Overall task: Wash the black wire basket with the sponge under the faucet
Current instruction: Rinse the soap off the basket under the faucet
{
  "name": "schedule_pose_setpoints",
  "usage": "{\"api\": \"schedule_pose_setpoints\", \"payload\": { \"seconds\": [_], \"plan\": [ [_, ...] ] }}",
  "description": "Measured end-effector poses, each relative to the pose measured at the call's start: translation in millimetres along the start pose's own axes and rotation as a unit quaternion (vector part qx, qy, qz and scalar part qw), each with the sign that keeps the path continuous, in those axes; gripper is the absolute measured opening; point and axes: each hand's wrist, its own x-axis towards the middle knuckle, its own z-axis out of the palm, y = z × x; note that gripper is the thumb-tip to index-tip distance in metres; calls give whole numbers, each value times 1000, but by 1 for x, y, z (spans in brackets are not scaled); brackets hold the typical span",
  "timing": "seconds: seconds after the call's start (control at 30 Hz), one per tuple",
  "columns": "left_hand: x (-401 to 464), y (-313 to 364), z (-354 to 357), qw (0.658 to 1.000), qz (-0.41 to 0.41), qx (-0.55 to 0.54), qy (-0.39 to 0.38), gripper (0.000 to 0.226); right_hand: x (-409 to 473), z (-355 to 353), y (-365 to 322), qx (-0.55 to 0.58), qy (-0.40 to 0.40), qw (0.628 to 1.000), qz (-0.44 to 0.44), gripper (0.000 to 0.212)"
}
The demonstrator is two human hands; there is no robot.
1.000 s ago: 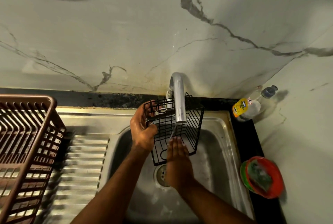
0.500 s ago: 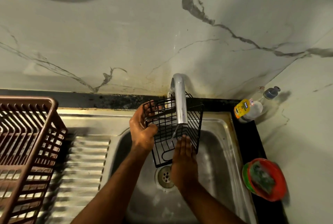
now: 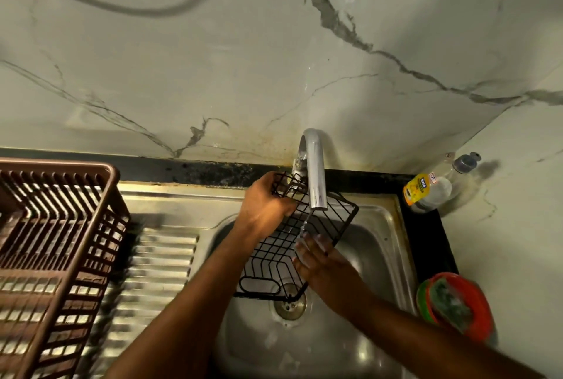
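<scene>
I have one view only, from the camera worn on the person's head. It looks forward and steeply down onto the sink [image 3: 377,256] from close above, with the faucet [image 3: 315,171] near frame centre. The wide lens bends the marble wall [image 3: 243,58] across the whole upper half. Both forearms enter from the bottom edge, which places the camera directly behind and above them. The brown dish rack [image 3: 58,241] is cut off at the left edge, and the black surface [image 3: 426,226] runs along the right. No second view overlaps this one.
</scene>
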Motion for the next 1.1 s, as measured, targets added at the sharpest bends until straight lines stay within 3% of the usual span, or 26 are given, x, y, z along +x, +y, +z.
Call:
{"api": "schedule_pose_setpoints", "payload": {
  "seconds": [0.2, 0.27, 0.4, 0.5, 0.6, 0.7, 0.77, 0.83, 0.97, 1.1],
  "plan": [
    [15, 25, 9, 965, 76, 233, -97, 107, 5, -6, 54, -49, 1, 999, 13, 52],
    [20, 23, 0, 959, 76, 229, -147, 121, 1, 4, 54, -37, 3, 999, 10, 57],
    [7, 11, -26, 939, 23, 277, -202, 115, -9, 10, 45, 46, -1, 999, 27, 82],
    [-5, -1, -42, 965, -27, 185, -182, 98, -15, 11, 41, 103, 2, 994, 39, 93],
    [-23, -19, -43, 985, -18, -71, -156, 91, -15, 16, 33, 139, 26, 988, 55, 72],
    [-41, -36, -9, 977, -1, -210, -17, 88, -7, 15, 22, 171, 51, 981, 79, 54],
    [-44, -41, 14, 967, -14, -244, 76, 80, 0, 12, 14, 171, 58, 978, 108, 52],
    [-40, -42, 23, 957, -3, -265, 119, 74, 5, 8, 10, 190, 38, 968, 160, 65],
    [-30, -44, 21, 962, 122, -226, 92, 78, 19, 0, -7, 230, 36, 931, 281, 75],
    [-27, -35, 25, 949, 175, -243, 101, 61, 36, -27, -44, 285, -26, 887, 364, 93]
  ]
}}
